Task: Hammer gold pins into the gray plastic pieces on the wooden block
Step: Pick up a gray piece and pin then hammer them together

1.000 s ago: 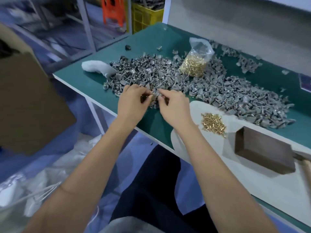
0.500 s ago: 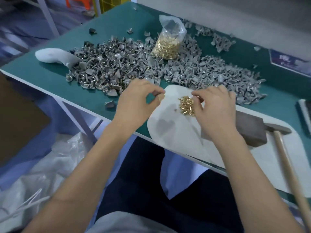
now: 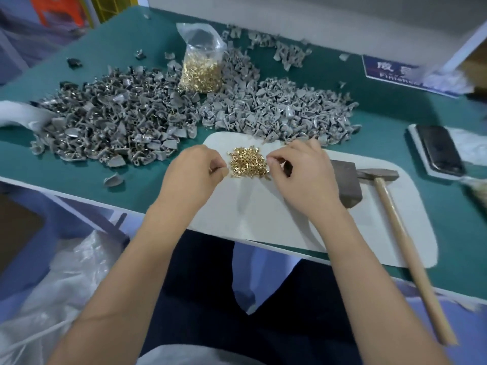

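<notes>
Evenly bright, cool overhead light; soft shadows under each hand on the white mat [image 3: 263,219]. Wide-angle bending of the desk [image 3: 147,191] edges; motion blur toward 3 and 7 o'clock.

A green bench [image 3: 131,196] carries a white mat [image 3: 263,219] at its near edge — the landmark here. Just beyond the mat spreads a wide heap of gray plastic pieces [image 3: 126,122], with a clear bag of gold pins [image 3: 201,72] standing in it. Right of the mat lies a dark phone [image 3: 438,150]; beyond it, a blue sign [image 3: 390,72].
</notes>
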Demonstrator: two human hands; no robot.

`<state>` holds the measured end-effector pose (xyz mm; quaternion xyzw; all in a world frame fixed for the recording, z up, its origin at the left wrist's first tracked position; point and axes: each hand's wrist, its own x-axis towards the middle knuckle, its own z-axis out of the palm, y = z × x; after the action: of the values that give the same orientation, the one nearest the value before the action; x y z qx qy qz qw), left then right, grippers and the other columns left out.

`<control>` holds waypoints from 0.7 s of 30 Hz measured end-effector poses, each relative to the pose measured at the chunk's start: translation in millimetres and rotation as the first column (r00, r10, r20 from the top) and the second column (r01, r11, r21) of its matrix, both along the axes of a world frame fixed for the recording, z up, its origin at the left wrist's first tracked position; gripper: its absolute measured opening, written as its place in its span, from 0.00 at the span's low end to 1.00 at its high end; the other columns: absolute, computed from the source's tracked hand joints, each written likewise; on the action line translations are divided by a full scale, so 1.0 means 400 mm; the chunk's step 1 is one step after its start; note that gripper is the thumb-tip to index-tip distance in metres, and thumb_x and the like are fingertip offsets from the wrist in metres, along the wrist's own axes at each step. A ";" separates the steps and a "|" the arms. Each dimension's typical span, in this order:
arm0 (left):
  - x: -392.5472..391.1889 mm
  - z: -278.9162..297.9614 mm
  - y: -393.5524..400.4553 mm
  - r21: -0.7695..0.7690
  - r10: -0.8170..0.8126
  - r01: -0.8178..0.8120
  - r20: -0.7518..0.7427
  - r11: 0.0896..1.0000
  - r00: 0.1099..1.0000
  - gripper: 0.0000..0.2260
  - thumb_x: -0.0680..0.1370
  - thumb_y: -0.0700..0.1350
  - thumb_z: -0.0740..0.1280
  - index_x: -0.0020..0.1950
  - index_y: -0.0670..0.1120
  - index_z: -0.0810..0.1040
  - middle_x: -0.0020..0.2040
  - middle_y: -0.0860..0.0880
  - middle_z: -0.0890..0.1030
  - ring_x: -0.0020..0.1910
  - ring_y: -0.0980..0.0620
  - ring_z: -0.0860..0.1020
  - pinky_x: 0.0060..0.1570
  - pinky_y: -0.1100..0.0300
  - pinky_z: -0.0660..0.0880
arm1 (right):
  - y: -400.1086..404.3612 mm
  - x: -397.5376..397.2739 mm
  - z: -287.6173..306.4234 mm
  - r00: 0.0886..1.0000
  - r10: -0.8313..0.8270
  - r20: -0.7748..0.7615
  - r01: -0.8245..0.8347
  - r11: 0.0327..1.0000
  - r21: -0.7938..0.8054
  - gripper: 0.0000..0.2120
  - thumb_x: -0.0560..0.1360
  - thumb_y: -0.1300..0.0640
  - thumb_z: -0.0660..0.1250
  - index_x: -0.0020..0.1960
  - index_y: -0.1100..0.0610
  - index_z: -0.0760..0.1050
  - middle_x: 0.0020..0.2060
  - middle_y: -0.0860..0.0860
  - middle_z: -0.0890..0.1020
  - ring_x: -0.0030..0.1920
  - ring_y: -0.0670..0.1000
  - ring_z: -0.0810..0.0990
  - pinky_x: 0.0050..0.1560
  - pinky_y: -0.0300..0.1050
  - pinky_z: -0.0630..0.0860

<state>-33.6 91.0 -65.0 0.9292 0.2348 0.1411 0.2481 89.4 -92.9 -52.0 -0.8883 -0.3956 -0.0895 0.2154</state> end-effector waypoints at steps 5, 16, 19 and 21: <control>0.025 0.004 -0.013 0.158 0.006 0.011 -0.106 0.987 0.994 0.06 0.82 0.50 0.67 0.46 0.53 0.79 0.47 0.55 0.76 0.52 0.50 0.74 0.41 0.55 0.66 | -0.016 0.014 0.009 0.980 0.091 -0.177 -0.046 0.970 0.240 0.06 0.79 0.57 0.70 0.54 0.53 0.85 0.47 0.42 0.81 0.53 0.49 0.76 0.59 0.43 0.71; 0.024 0.004 -0.002 -0.010 -0.015 0.014 -0.074 1.000 0.997 0.05 0.79 0.47 0.71 0.43 0.49 0.80 0.40 0.54 0.78 0.40 0.52 0.77 0.38 0.57 0.69 | -0.025 0.024 0.007 0.978 0.088 -0.191 -0.028 0.955 0.296 0.05 0.78 0.59 0.71 0.53 0.53 0.84 0.45 0.42 0.81 0.50 0.43 0.75 0.55 0.37 0.71; 0.048 0.016 -0.032 -0.102 -0.081 0.083 0.024 0.991 0.996 0.07 0.80 0.49 0.69 0.43 0.56 0.77 0.38 0.58 0.79 0.38 0.58 0.77 0.39 0.58 0.72 | -0.020 0.022 0.006 0.974 0.106 -0.198 -0.042 0.953 0.300 0.07 0.76 0.58 0.73 0.54 0.52 0.84 0.42 0.40 0.79 0.47 0.44 0.73 0.54 0.40 0.71; 0.074 0.027 -0.065 -0.311 -0.124 0.167 0.153 0.936 0.980 0.07 0.80 0.50 0.70 0.42 0.57 0.78 0.35 0.62 0.80 0.33 0.62 0.75 0.35 0.67 0.70 | -0.023 0.024 0.009 0.958 0.140 -0.252 -0.046 0.937 0.345 0.08 0.76 0.58 0.74 0.54 0.49 0.84 0.41 0.38 0.80 0.45 0.45 0.74 0.52 0.42 0.73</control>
<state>-3.9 65.2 -54.2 0.8796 0.1685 0.1426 0.4213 98.9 -102.2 -48.6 -0.8226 -0.3829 -0.0222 0.4198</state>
